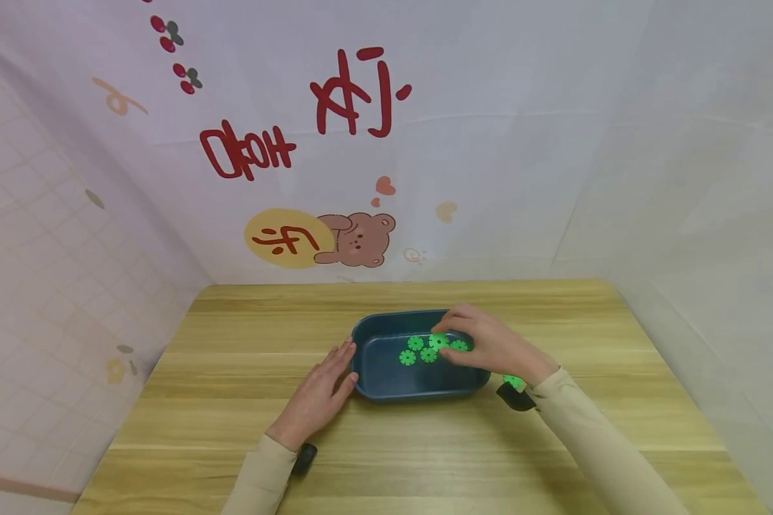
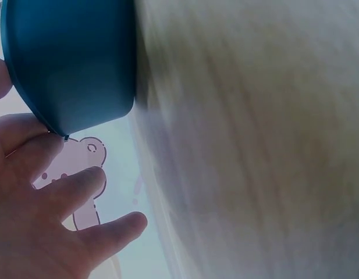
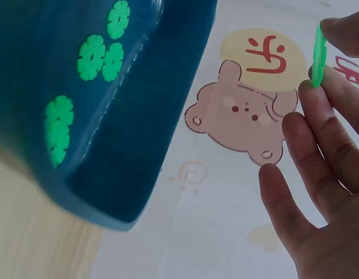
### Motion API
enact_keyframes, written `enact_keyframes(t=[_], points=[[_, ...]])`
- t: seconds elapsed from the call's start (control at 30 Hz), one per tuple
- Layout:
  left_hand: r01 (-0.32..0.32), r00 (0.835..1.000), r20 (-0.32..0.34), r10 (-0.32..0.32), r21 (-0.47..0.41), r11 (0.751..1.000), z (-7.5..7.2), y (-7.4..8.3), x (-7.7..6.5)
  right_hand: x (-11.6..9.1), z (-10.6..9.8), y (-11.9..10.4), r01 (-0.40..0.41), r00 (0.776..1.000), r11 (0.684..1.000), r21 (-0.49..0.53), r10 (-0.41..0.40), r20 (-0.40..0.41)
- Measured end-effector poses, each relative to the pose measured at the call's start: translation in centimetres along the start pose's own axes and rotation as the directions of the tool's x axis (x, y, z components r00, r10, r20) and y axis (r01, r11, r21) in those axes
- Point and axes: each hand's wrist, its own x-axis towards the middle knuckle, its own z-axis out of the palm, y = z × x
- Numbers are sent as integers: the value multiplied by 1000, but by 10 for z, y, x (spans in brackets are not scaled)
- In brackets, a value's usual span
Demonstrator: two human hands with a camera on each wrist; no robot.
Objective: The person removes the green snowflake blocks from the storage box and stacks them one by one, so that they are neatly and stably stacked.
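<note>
A dark blue oblong basin (image 1: pixel 393 379) stands on the table. My left hand (image 1: pixel 318 393) rests its fairly straight fingers against the basin's left end; in the left wrist view the thumb and fingertips touch the rim. Above the basin's right half, my right hand (image 1: pixel 486 343) pinches a green snowflake-shaped plastic disc (image 1: pixel 439 342) between thumb and fingers. The right wrist view shows this disc edge-on, with the other fingers spread. Several more green discs (image 1: pixel 407 357) lie on the basin floor, towards the back and right; two overlap in the right wrist view.
Just outside the basin's right end, another green piece (image 1: pixel 514 381) shows partly behind my right wrist. The wooden table (image 1: pixel 251 336) meets a printed white cloth (image 1: pixel 489 164) at its back edge, and cloth also hangs on both sides.
</note>
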Motion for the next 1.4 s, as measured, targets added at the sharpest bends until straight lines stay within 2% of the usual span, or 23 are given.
enact_keyframes(t=[0.2,0.5,0.87,1.4], points=[[-1,1000,7,1,7,1000,0,-1,1,-16,-1,6,-33,999,999,23,33,-26],[-15,999,-33,15,27,1000,0,0,2,-39,1,13,-121,990,992,45,124,-60],[-28,998,-53,36,137,990,0,-1,6,-61,6,25,-126,984,991,41,131,-122],[-15,999,-44,21,126,992,0,2,6,-89,7,42,-166,976,986,5,165,-142]])
